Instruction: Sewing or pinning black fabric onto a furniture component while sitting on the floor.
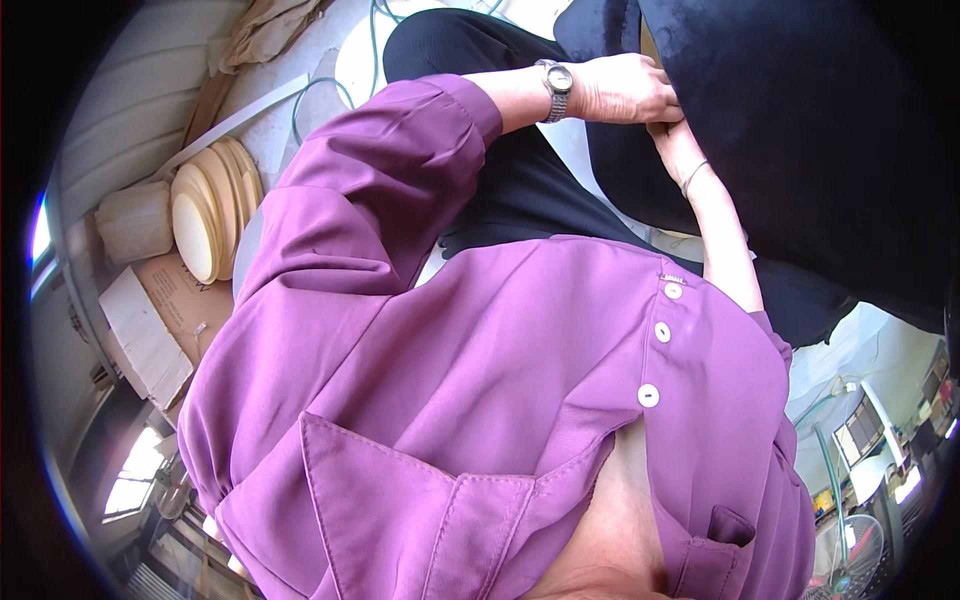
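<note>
My left hand point(625, 90), with a metal watch on its wrist, reaches in from the left with its fingers bent and closed at the edge of a large black sheet point(800, 130). The sheet is smooth and dull and fills the upper right. My right hand point(672, 132), below a thin bracelet, meets the left one at this same edge. Its fingers are mostly hidden behind the left hand and the sheet. A second dark, shiny piece point(605, 35) lies just beyond my left hand, with a narrow yellowish strip point(649, 45) between it and the sheet.
My legs in black trousers point(530, 170) are under my arms. At the left stand several round, pale discs point(205, 215) in a stack, beside a cardboard box point(180, 300) and a wrapped bundle point(135, 220). A green cord point(300, 105) runs over the pale floor. A fan point(862, 545) stands at lower right.
</note>
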The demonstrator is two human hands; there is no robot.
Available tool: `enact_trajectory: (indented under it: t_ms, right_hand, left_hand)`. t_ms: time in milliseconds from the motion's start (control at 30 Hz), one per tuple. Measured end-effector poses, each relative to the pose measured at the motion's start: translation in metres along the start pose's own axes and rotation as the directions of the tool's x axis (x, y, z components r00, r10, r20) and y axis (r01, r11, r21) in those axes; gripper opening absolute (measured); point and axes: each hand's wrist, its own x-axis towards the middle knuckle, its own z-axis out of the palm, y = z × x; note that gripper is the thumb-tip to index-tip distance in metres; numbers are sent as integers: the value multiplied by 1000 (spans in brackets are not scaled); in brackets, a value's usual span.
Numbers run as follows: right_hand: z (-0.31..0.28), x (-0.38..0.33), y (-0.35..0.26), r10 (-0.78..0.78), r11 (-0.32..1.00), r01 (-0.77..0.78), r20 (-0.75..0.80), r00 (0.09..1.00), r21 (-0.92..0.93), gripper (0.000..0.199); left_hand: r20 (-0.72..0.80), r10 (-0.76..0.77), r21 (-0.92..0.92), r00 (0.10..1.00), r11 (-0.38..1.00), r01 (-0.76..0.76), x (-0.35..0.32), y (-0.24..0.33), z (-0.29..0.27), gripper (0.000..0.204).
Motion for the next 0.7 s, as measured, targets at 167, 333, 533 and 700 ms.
enact_trajectory:
  t_ms: [167, 333, 533, 700]
  right_hand:
    - [-9, -4, -9, 5, 1000, -4, 186, 982, -10, 25]
    - [0, -11, 4, -58, 944, 30, 76, 995, 328, 21]
    - [-7, -11, -25, -112, 965, 95, 54, 992, 244, 41]
    - [-18, -6, -42, -210, 977, 206, 101, 972, 53, 56]
  left_hand:
    - [-141, -280, -345, 950, 913, 218, -26, 9, 4, 25]
    - [-156, -591, -642, 791, 669, 373, -40, 21, -42, 13]
    - [-36, -712, -774, 701, 464, 431, -75, 87, -159, 14]
    - [-61, -472, -807, 879, 542, 235, -81, 124, -194, 8]
